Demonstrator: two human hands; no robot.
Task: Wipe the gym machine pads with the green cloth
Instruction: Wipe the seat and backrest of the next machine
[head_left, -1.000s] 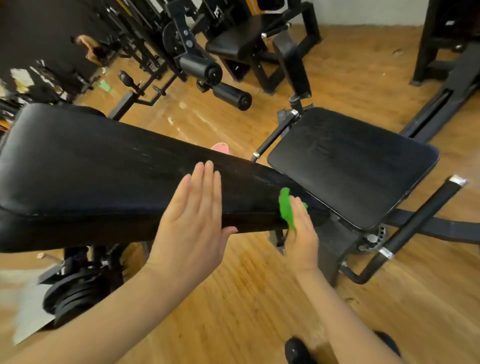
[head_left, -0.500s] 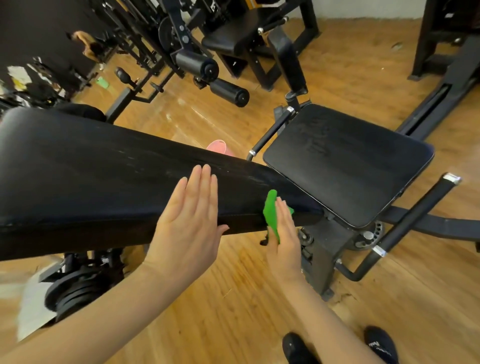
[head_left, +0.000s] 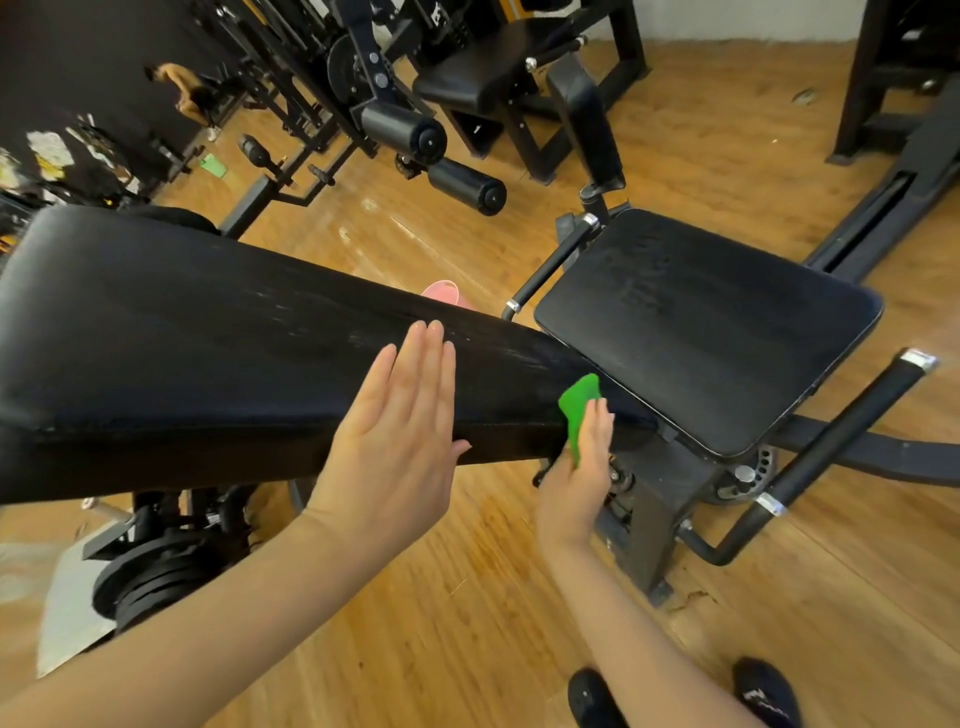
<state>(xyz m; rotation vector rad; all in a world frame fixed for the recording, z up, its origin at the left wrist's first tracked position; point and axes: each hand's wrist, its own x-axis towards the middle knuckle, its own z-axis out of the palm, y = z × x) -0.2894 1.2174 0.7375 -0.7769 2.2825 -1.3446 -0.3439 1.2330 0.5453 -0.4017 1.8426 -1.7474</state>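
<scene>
The green cloth (head_left: 579, 410) sits just right of the frame's centre, pressed against the near side edge of the long black back pad (head_left: 218, 353), close to the narrow end where that pad meets the seat pad (head_left: 711, 327). The right hand (head_left: 576, 467) covers the cloth from below; its grip is flat, fingers straight and laid together over the fabric, pushing it against the vinyl, with a green corner showing above the fingertips and a strip along the thumb side. The left hand (head_left: 400, 431) is at the middle of the frame, grip spread flat with fingers straight and close together, thumb out to the right, palm against the same side edge of the back pad. The seat pad lies at centre right, tilted, with a black handle bar (head_left: 841, 441) below it on the right. Two black roller pads (head_left: 431, 156) stand in the upper middle on the wooden floor (head_left: 467, 597). Dark shoes (head_left: 769, 691) show at the bottom right.
</scene>
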